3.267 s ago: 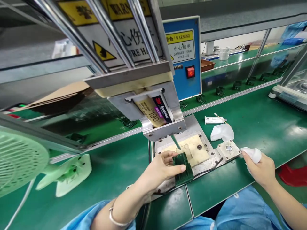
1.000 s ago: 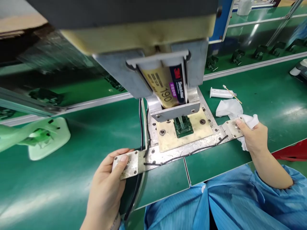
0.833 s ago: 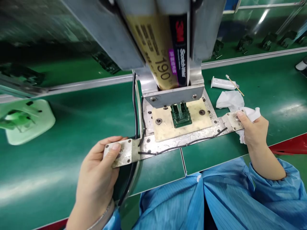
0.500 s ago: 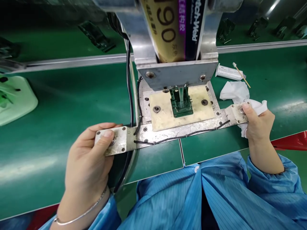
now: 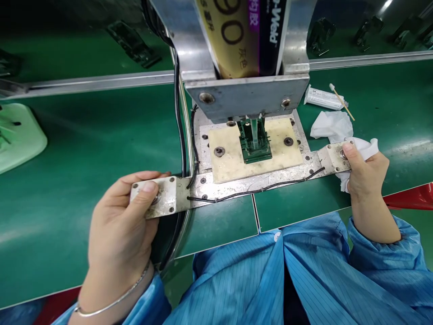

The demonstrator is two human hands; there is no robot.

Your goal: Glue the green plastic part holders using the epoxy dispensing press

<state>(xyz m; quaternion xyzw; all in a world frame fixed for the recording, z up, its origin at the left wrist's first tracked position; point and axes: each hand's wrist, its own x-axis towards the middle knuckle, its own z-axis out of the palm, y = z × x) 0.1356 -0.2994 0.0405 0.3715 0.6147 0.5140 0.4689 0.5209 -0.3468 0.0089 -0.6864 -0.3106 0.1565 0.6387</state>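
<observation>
My left hand (image 5: 125, 216) is closed round the left button plate (image 5: 165, 195) of a metal fixture base, its thumb on the round button. On the opposite end, my right hand (image 5: 368, 174) grips the right button plate (image 5: 333, 158), thumb over the button; a white wipe (image 5: 364, 146) is tucked in that hand too. Between them a cream-coloured block (image 5: 226, 167) is bolted to the base and holds a dark green circuit part (image 5: 256, 155). A clear dispensing nozzle (image 5: 254, 133) points down into that part, under a metal bracket (image 5: 246, 97) carrying a gold and black adhesive cartridge (image 5: 237, 45).
Black cables (image 5: 179, 117) run down left of the fixture. On the green bench (image 5: 118, 131) at right lie a white tube (image 5: 324, 98), a cotton swab (image 5: 341, 101) and a crumpled wipe (image 5: 331, 125). A pale green tray (image 5: 25, 135) is at left. Dark parts (image 5: 133, 45) sit behind the rail.
The view has shifted slightly, so the fixture and cartridge appear a little higher. Both hands keep the same grip on the plates, with thumbs on the buttons.
</observation>
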